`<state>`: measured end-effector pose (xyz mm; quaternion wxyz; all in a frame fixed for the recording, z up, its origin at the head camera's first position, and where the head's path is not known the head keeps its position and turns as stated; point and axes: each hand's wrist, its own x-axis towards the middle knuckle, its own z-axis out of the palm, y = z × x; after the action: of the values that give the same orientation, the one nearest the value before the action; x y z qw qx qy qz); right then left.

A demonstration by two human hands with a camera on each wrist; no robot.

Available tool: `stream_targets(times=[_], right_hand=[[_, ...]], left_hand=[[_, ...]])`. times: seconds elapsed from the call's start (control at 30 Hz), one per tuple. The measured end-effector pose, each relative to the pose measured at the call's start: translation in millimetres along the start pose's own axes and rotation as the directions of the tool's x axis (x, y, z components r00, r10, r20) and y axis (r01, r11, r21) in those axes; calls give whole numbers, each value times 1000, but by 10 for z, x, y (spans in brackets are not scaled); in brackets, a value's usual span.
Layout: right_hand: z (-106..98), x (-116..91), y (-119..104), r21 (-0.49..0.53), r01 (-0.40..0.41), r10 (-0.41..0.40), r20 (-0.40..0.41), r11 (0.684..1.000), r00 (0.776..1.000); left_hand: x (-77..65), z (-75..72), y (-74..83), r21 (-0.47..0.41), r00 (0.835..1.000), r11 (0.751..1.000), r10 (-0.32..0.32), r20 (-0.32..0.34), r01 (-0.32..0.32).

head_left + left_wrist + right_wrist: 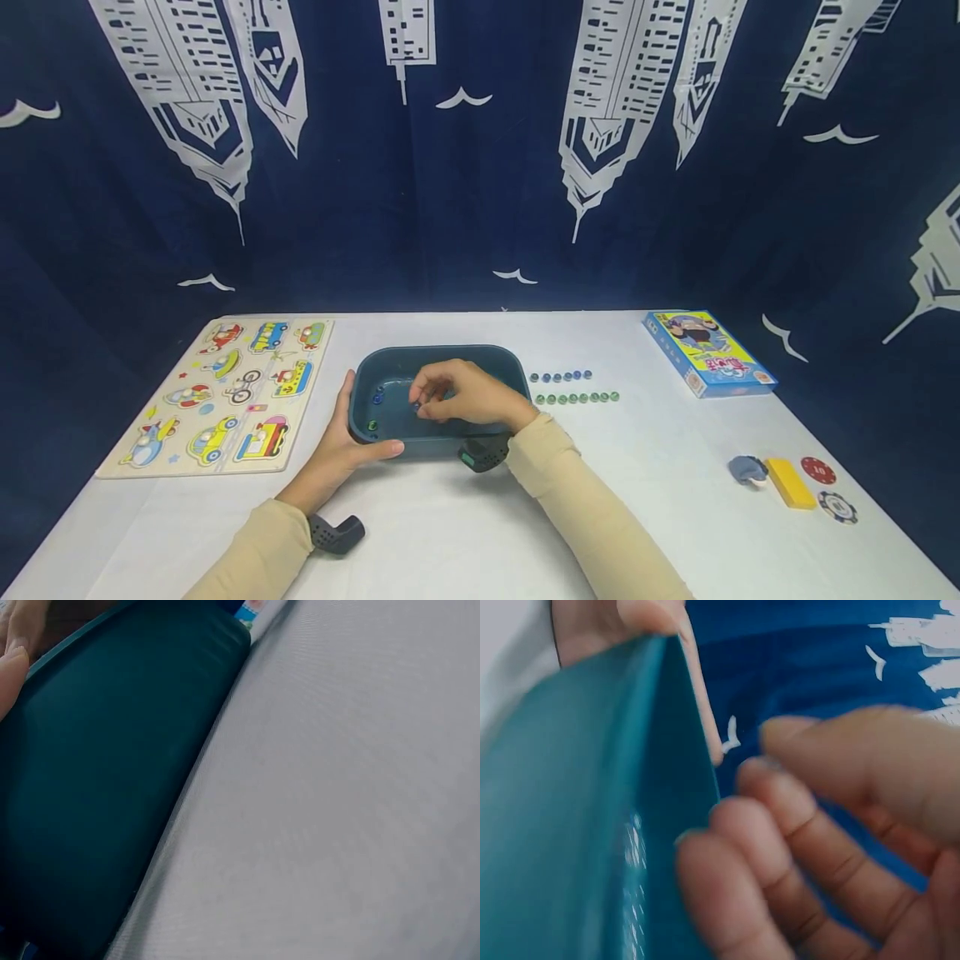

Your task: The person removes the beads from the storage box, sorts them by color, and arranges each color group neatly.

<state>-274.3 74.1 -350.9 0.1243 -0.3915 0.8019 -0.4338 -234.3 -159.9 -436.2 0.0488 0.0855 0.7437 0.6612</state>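
Well, from where I stand the white table [420,533] spreads under everything, with a wooden puzzle board [178,421] lying left of the left hand [345,450]. That hand grips the teal tub [435,450], its thumb at the near rim and its fingers along the outside of the end wall. Inside, the right hand [468,396] has thumb and forefinger drawn together, and they seem to pinch a blue marble [416,407], mostly hidden by the fingertips. Outside, just right of that wrist, run a green row [573,398] and, beyond it, a shorter blue row [567,376]. Left of the pinch, on the tub's floor, lie two loose blue marbles [377,400] and a green one [372,425]. To do this well, I'd pinch squarely, since such a small round piece could slip, raise it well over the rim, and brace the tub firmly meanwhile.
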Motion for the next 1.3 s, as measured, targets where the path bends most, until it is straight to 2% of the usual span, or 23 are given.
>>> stream_targets(times=[0.17,0.3,0.43,0.57,0.73,0.93,1.17,1.23,1.3], right_hand=[[-283,-234,148,148,57,-40,-117,987,992],[-558,-444,294,256,90,-21,-259,962,966],[-830,-671,448,302,138,-1,-411,943,912],[-1053,-883,619,332,185,25,-539,925,842],[-1235,-1166,831,409,177,138,-632,895,763],[-1325,-1448,1101,480,91,286,-653,873,702],[-1359,-1652,1419,531,-77,453,-628,844,633],[-1355,-1687,1484,515,-131,478,-628,847,614],[-1343,-1719,1541,454,-215,484,-636,865,601]], left_hand=[[0,5,16,9,1000,1000,5,-11,-5],[-7,3,21,10,1000,1000,8,-16,-8],[3,9,12,31,1000,999,-12,-24,13],[2,7,-1,47,999,999,-25,-25,26],[4,9,-7,46,1000,999,-11,-22,12],[5,2,-11,55,999,998,-19,-27,20],[10,5,-26,27,1000,1000,6,-17,-5],[13,8,-26,15,1000,1000,19,-14,-19],[14,14,-24,11,1000,1000,24,-13,-24]])
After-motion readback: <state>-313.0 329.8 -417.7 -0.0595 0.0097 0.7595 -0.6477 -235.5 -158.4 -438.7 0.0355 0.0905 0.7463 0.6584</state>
